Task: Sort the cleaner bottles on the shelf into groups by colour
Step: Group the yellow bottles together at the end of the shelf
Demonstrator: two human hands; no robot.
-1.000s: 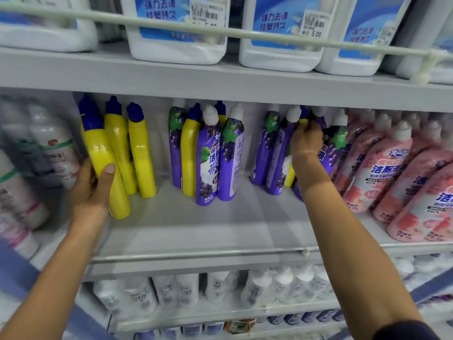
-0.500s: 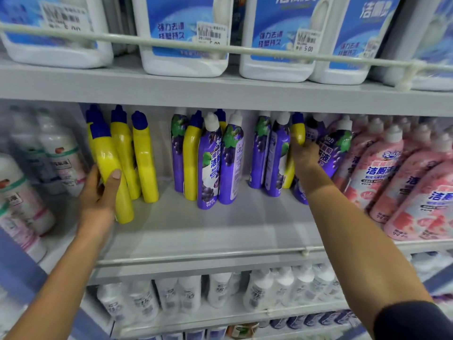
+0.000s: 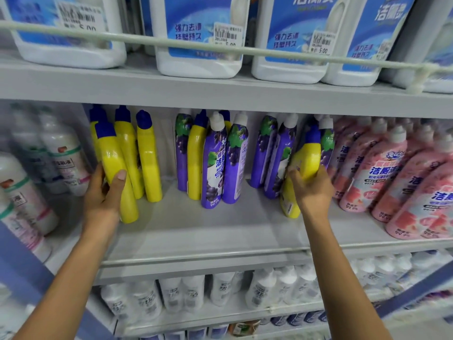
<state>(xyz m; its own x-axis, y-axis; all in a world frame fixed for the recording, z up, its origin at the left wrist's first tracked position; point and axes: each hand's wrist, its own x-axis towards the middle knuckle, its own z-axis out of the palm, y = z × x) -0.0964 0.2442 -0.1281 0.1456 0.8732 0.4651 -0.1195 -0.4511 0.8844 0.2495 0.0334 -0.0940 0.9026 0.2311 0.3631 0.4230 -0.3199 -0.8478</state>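
Two hands on two yellow bottles at once! Take the front purple bottle (image 3: 213, 168), standing mid-shelf (image 3: 208, 231), as the marker. Well to its left, the left hand (image 3: 105, 192) is clamped on the leading yellow bottle (image 3: 115, 173), thumb across the front and fingers curled round the back. That bottle tilts with its blue cap toward the left and touches the yellow group (image 3: 148, 163) standing just behind it. Hard against the marker's left side stands a stray yellow bottle (image 3: 195, 163), wedged among the purples. To the marker's right, past a purple pair (image 3: 263, 153), the right hand (image 3: 312, 190) wraps its fingers round a second yellow bottle (image 3: 306, 158). That one is gripped at the waist, with the cap tipped to the right and the base low at the shelf's surface; whether the base touches, I cannot tell. This bottle sits in front of more purple ones, and just beyond it, further right of the marker, the pink bottles (image 3: 382, 173) crowd together. Far to the marker's left, past the yellow group, are banded white bottles (image 3: 63, 158), rather blurred. Above the marker, on the next level up, white jugs (image 3: 198, 45) with blue labels sit behind a rail. Below it, a row of white bottles (image 3: 191, 293) lines the lower level.
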